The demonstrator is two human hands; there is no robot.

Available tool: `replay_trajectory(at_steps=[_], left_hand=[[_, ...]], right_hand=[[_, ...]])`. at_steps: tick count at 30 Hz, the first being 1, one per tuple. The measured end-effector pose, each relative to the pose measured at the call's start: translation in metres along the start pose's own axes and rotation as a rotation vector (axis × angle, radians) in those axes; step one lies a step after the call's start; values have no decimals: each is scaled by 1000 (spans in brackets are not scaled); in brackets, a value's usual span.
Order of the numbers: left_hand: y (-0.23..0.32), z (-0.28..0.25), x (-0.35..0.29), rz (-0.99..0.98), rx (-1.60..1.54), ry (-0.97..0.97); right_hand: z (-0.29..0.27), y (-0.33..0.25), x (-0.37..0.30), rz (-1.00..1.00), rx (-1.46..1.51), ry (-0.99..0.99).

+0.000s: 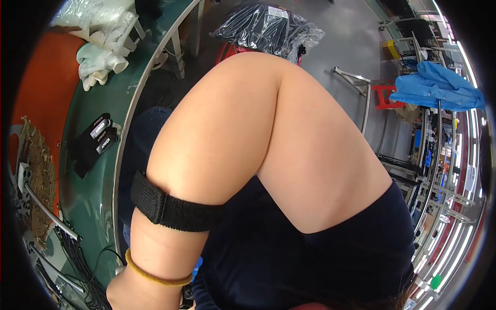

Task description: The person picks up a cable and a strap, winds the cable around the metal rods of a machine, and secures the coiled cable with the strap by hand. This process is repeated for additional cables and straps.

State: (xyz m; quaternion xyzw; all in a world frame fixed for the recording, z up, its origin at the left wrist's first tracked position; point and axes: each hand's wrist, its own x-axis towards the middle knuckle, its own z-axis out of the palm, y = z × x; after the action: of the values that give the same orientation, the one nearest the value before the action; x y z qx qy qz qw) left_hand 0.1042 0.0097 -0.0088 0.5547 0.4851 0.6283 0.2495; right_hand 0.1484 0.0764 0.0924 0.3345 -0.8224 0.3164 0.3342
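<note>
A bare bent arm fills most of the view; its elbow [248,67] points up and the dark blue short sleeve [330,258] lies at the lower right. Coming from the right side, it looks like my right arm. A black strap [170,209] wraps the forearm, and a yellow band [152,276] circles the wrist. Only the heel of my right hand [121,295] shows at the bottom edge; its fingers are cut off. My left hand is not visible.
A green table [85,191] with a metal rim curves along the left, carrying three small black oblong devices [98,139], white gloves [98,62] and cables [77,258]. A black plastic-wrapped bundle [266,28], a red stool [383,95] and a blue cloth [439,85] are behind.
</note>
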Motion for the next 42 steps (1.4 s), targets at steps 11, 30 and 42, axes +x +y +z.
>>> replay_trajectory(at_steps=[11,30,42], left_hand=[[-9,31,13,78,-95,-147],[79,-67,-15,-345,386,237],[73,-65,-8,-396,350,208]], right_hand=[[3,1,8,-58,-25,-26],[-5,2,-39,1021,1043,594],[-17,10,-45,1004,800,391]])
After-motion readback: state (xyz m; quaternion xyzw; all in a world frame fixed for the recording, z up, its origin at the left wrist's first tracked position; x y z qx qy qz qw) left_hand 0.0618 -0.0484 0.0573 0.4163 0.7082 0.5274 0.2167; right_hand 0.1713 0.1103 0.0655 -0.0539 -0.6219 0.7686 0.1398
